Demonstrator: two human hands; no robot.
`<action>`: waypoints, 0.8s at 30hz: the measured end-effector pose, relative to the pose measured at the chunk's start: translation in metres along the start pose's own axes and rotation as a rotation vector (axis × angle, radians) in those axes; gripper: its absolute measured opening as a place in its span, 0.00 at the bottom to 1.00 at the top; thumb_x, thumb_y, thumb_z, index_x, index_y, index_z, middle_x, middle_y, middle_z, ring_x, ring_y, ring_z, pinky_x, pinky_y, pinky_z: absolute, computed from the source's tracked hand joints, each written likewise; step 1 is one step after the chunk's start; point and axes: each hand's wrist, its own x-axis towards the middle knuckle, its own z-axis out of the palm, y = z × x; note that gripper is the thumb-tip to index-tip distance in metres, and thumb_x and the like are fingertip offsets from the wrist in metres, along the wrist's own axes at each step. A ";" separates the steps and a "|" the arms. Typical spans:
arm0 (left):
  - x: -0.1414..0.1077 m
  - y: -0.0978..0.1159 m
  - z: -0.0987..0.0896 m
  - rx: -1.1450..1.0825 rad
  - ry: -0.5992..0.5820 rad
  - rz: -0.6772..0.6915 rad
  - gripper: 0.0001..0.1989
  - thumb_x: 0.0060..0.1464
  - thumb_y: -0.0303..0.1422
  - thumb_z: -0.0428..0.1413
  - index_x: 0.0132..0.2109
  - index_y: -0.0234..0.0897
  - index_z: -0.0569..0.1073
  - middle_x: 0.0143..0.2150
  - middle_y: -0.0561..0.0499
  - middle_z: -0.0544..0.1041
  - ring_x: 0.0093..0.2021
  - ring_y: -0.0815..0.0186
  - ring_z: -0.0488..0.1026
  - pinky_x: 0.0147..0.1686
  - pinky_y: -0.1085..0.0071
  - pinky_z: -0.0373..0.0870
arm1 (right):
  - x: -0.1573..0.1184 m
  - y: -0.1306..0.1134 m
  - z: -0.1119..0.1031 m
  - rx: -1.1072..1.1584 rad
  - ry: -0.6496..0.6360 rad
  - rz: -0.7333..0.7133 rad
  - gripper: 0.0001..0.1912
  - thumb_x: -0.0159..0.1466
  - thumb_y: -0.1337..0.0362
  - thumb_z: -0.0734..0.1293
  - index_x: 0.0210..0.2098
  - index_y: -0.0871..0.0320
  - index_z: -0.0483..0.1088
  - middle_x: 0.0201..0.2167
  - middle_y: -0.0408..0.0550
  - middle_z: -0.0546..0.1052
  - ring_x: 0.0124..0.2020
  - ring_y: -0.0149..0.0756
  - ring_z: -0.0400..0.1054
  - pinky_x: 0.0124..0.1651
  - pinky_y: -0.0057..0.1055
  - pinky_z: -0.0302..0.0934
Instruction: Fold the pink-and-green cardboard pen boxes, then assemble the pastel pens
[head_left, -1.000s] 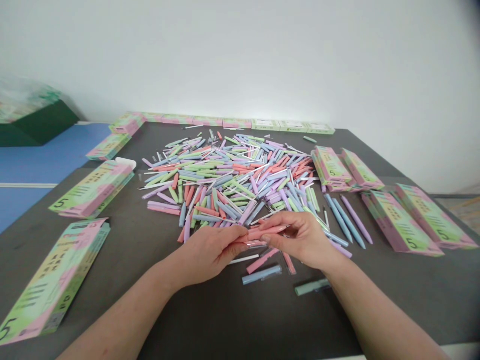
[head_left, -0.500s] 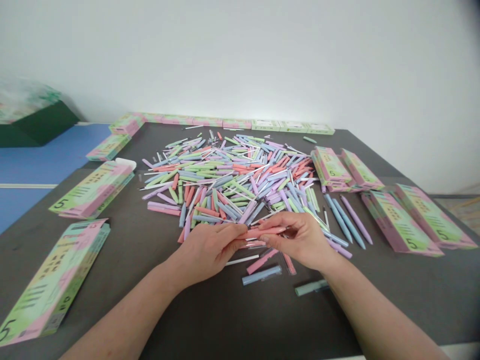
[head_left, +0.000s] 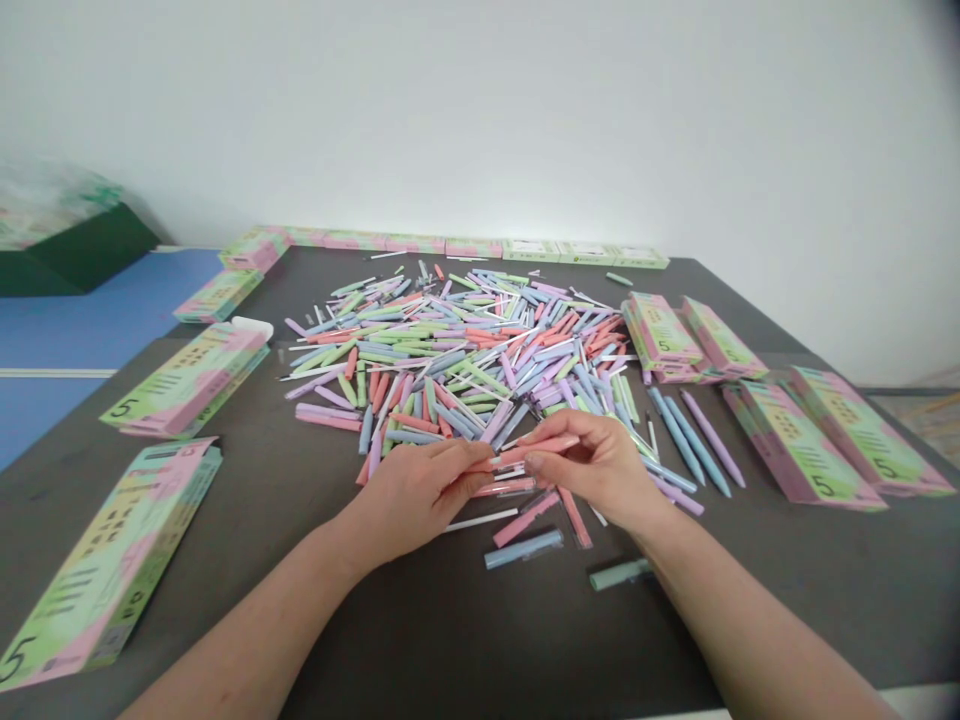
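Note:
A salmon pen [head_left: 536,452] is held level between both hands, over the near edge of a big heap of pastel pen parts [head_left: 450,350]. The fingers of my left hand [head_left: 424,492] are closed on its left end. My right hand [head_left: 592,465] pinches the right part between thumb and fingers. Under the hands lie salmon and pink pieces, one of them a pink barrel [head_left: 526,517]. Nearer to me are a blue barrel [head_left: 523,550] and a green barrel [head_left: 619,574]. Two blue pens [head_left: 690,440] and a purple pen [head_left: 712,440] lie to the right.
Patterned boxes lie at the left [head_left: 112,560], in a row along the back [head_left: 416,243] and in stacks at the right [head_left: 814,440]. A dark green bin [head_left: 82,250] with clear plastic stands on a blue surface [head_left: 82,325] at the far left.
My right hand has risen slightly, and the right end of the salmon pen is tilted up more. More of the pieces beneath now shows. My left hand has barely moved.

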 end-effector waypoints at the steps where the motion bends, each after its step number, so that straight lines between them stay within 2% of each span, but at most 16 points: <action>1: 0.000 0.000 0.000 -0.016 -0.007 -0.029 0.10 0.64 0.33 0.49 0.47 0.35 0.72 0.35 0.49 0.79 0.31 0.68 0.74 0.31 0.74 0.66 | 0.001 0.002 0.000 0.059 0.002 0.007 0.09 0.55 0.62 0.75 0.31 0.60 0.75 0.23 0.43 0.77 0.20 0.27 0.68 0.24 0.23 0.64; 7: -0.001 0.003 -0.003 -0.177 -0.120 -0.156 0.17 0.65 0.34 0.45 0.59 0.41 0.66 0.41 0.51 0.79 0.38 0.67 0.76 0.37 0.74 0.67 | 0.006 0.007 0.005 0.324 0.026 0.010 0.08 0.58 0.60 0.73 0.33 0.58 0.74 0.24 0.42 0.77 0.18 0.24 0.63 0.23 0.22 0.62; 14: 0.004 0.009 -0.007 -0.273 -0.151 -0.280 0.16 0.66 0.37 0.44 0.51 0.37 0.70 0.36 0.50 0.78 0.36 0.66 0.74 0.35 0.73 0.66 | 0.006 -0.001 0.009 0.389 0.140 0.034 0.10 0.59 0.58 0.72 0.32 0.58 0.72 0.26 0.44 0.78 0.21 0.27 0.67 0.23 0.23 0.63; 18: 0.006 0.009 -0.010 -0.295 -0.156 -0.339 0.17 0.65 0.38 0.44 0.51 0.36 0.71 0.34 0.52 0.76 0.33 0.67 0.72 0.34 0.73 0.66 | 0.007 -0.003 0.005 0.437 0.219 -0.013 0.07 0.60 0.60 0.71 0.33 0.57 0.72 0.29 0.43 0.78 0.22 0.26 0.66 0.24 0.23 0.63; 21: 0.005 0.007 -0.009 -0.281 -0.142 -0.360 0.17 0.64 0.39 0.45 0.51 0.36 0.71 0.29 0.54 0.74 0.30 0.68 0.69 0.32 0.74 0.64 | 0.010 -0.003 -0.001 0.500 0.293 -0.038 0.06 0.60 0.61 0.69 0.32 0.58 0.72 0.25 0.41 0.75 0.20 0.25 0.64 0.22 0.22 0.62; 24: 0.004 0.005 -0.007 -0.290 -0.121 -0.366 0.17 0.64 0.40 0.45 0.51 0.36 0.72 0.31 0.54 0.74 0.31 0.68 0.70 0.33 0.74 0.64 | 0.014 -0.003 -0.006 0.602 0.338 -0.017 0.06 0.60 0.62 0.67 0.29 0.58 0.71 0.23 0.42 0.73 0.19 0.24 0.63 0.21 0.20 0.61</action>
